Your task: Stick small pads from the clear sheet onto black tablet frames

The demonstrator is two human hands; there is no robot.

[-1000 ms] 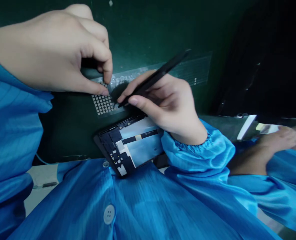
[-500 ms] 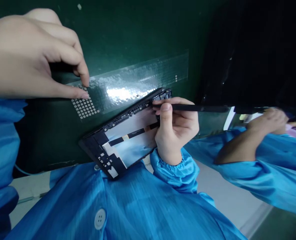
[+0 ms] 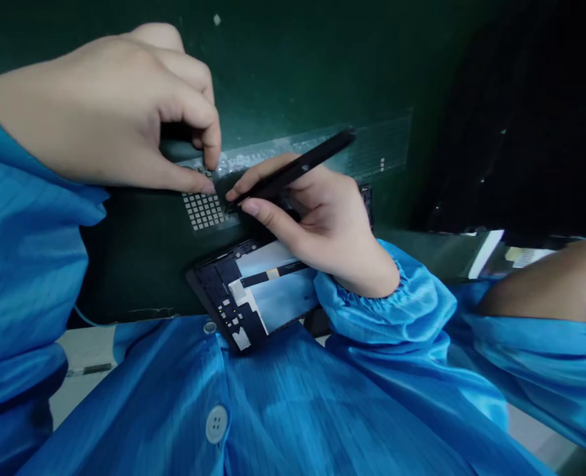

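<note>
Pinching or pressing on the clear strip, left hand has thumb and finger close together; can't tell if its grip holds film. Right hand grips the black pen-like tool, tip by the small squares. Open device lies partly under right hand, near table edge. Risks: tool slip could knock neighbouring squares loose; unsteady pressing, strip shifts; sleeve brush, device nudged off.
</note>
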